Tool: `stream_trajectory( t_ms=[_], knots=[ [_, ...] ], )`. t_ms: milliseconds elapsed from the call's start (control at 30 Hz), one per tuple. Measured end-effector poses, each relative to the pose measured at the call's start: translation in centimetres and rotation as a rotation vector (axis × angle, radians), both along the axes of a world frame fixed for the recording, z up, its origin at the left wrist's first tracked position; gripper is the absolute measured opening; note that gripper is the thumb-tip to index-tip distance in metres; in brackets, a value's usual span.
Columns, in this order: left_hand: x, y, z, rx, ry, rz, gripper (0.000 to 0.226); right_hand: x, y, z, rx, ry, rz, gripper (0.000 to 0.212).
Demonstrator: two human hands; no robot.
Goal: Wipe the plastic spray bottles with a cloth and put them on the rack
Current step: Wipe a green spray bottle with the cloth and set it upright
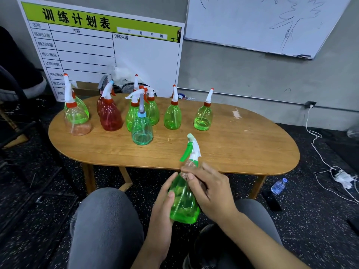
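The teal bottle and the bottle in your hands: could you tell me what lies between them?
Only bare tabletop between the teal bottle and the held bottle, per the head view.

A clear green spray bottle [183,199] with a green trigger and white head is held over grey trousers [105,226]. On the brown woodgrain table [242,150] stand more green bottles, a red bottle [111,116], and a teal bottle [142,129] with a grey head. The floor [314,230] is black, speckled white.

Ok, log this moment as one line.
phase: wiping | left hand: holds green spray bottle body | right hand: grips its neck | cloth: not visible | table: other bottles standing
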State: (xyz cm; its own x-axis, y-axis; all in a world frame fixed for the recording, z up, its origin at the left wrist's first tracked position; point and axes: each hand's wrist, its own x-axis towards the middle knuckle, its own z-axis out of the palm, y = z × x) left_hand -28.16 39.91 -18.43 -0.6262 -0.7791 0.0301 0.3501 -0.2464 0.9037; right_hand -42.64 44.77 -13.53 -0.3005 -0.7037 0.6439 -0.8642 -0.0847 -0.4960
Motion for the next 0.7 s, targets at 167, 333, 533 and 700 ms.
stream_trajectory(
  t_ms=[167, 333, 533, 700],
  knots=[
    [0.2, 0.3, 0.3, 0.078, 0.089, -0.027, 0.049, 2.0, 2.6, -1.1, -0.024, 0.367, 0.238, 0.024],
    [0.3, 0.3, 1.0, 0.087, 0.125, -0.012, 0.050, 1.9, 2.9, -0.7, -0.041, 0.479, 0.299, 0.021],
    [0.1, 0.1, 1.1, 0.073, 0.082, 0.019, 0.044, -0.4, -0.5, 1.1, -0.078, 0.053, 0.011, 0.030],
    [0.1, -0.1, 0.6, 0.080, 0.091, 0.029, 0.050, 1.1, -0.4, 0.3, -0.041, 0.082, 0.046, 0.028]
  ],
)
